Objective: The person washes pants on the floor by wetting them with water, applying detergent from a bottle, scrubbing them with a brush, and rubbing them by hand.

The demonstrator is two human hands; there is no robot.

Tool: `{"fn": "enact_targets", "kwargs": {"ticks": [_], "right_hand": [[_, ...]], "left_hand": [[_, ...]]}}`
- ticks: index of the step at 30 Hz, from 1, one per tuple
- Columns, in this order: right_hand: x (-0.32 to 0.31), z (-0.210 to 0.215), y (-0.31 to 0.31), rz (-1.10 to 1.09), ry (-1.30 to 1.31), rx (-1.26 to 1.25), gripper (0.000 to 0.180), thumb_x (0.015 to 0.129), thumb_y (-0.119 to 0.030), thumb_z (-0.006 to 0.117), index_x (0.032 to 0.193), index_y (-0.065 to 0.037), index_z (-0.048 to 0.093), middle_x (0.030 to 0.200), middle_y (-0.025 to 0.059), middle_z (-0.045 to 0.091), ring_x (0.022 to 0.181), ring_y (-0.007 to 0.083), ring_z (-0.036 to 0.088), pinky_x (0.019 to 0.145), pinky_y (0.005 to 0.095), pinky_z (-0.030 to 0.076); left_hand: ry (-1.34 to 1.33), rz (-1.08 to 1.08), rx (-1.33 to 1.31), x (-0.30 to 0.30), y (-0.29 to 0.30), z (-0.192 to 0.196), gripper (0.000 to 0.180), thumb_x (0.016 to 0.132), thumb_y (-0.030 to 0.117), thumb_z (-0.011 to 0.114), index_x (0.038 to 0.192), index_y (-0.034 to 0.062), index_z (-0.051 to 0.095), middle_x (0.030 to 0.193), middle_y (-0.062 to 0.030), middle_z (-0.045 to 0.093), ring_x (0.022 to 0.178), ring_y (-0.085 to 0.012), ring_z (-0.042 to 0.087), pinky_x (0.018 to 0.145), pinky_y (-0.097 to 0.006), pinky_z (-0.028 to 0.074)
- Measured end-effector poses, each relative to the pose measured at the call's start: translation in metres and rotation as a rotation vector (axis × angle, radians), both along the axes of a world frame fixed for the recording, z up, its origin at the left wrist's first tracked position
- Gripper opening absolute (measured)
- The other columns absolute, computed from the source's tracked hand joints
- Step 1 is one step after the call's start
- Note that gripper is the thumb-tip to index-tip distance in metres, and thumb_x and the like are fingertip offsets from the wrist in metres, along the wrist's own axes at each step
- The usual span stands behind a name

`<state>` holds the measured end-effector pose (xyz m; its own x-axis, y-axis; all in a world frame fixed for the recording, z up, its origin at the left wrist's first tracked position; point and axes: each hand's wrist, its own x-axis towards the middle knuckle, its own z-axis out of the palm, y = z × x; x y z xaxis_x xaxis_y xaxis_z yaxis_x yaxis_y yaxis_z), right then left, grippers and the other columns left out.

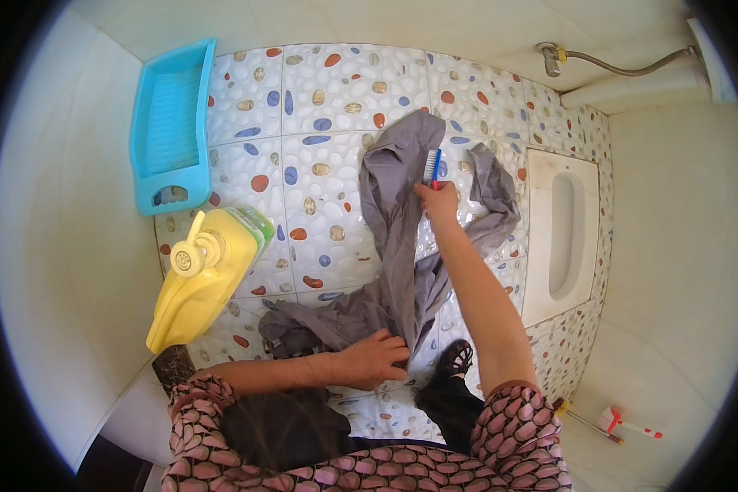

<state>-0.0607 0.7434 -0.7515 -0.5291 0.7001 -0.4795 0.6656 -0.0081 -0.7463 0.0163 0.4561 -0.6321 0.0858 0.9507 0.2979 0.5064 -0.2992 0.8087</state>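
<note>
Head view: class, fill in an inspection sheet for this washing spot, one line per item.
Surface: pebble-patterned tiled floor, wet-looking.
Job's things: grey garment spread on the floor; blue scrubbing brush on it.
Clutter: blue washboard; yellow detergent jug; red-and-white item at lower right.
Grippers: right hand grips the brush; left hand presses the garment.
Cables: metal hose from a wall tap.
Surroundings: squat toilet; pale walls.
</note>
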Motion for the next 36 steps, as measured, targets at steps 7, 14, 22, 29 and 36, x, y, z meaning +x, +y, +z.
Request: {"fn": "enact_targets", "kwargs": {"ticks": [7, 14, 22, 29, 36], "right_hand": [[-0.025, 0.12, 0.015, -0.328, 0.46, -0.511, 0.014, 0.078, -0.009, 0.059, 0.07, -0.011, 0.049, 0.057, -0.0026, 0.044, 0.042, 0.0058, 0.036, 0.037, 0.0216, 0.026], [-0.078, 0.192, -0.014, 0.159, 0.614, -0.329, 0.02, 0.086, -0.012, 0.056, 0.105, -0.004, 0.056, 0.079, 0.0002, 0.057, 0.057, 0.0047, 0.047, 0.044, 0.0182, 0.032], [0.067, 0.088, -0.073, 1.248, 0.184, 0.553, 0.052, 0.086, -0.018, 0.054, 0.136, -0.022, 0.039, 0.091, 0.0111, 0.056, 0.077, 0.0276, 0.06, 0.062, 0.0373, 0.051], [0.022, 0.07, 0.012, 0.68, -0.385, 0.752, 0.04, 0.086, -0.019, 0.05, 0.124, -0.03, 0.047, 0.078, 0.0108, 0.055, 0.071, 0.0278, 0.059, 0.057, 0.0421, 0.049], [0.066, 0.062, -0.075, 1.554, 0.086, 0.554, 0.041, 0.091, -0.019, 0.042, 0.131, -0.028, 0.041, 0.088, 0.0159, 0.058, 0.071, 0.0319, 0.062, 0.056, 0.0419, 0.051]], "left_hand": [[-0.435, 0.036, -0.072, 0.001, -0.013, -0.008, 0.01, 0.068, 0.0, 0.059, 0.077, 0.0038, 0.057, 0.106, -0.0189, 0.047, 0.102, -0.0345, 0.047, 0.085, -0.041, 0.039], [-0.891, 0.33, -0.176, -0.002, -0.02, -0.026, 0.01, 0.074, -0.002, 0.056, 0.084, -0.0008, 0.054, 0.122, -0.0167, 0.045, 0.111, -0.0269, 0.047, 0.092, -0.034, 0.039], [-1.795, 1.099, -0.48, -0.015, -0.095, -0.048, 0.035, 0.072, 0.0, 0.049, 0.106, -0.0022, 0.053, 0.098, -0.0082, 0.062, 0.09, -0.0189, 0.058, 0.082, -0.031, 0.045], [-1.648, 1.006, -0.577, 0.001, -0.089, -0.068, 0.035, 0.065, -0.01, 0.048, 0.098, 0.001, 0.054, 0.098, -0.0078, 0.06, 0.088, -0.0177, 0.057, 0.08, -0.029, 0.044], [-1.516, 1.076, -0.625, 0.003, -0.08, -0.054, 0.027, 0.075, -0.003, 0.054, 0.102, 0.0001, 0.052, 0.098, -0.0072, 0.059, 0.087, -0.0147, 0.056, 0.081, -0.029, 0.044]]}}
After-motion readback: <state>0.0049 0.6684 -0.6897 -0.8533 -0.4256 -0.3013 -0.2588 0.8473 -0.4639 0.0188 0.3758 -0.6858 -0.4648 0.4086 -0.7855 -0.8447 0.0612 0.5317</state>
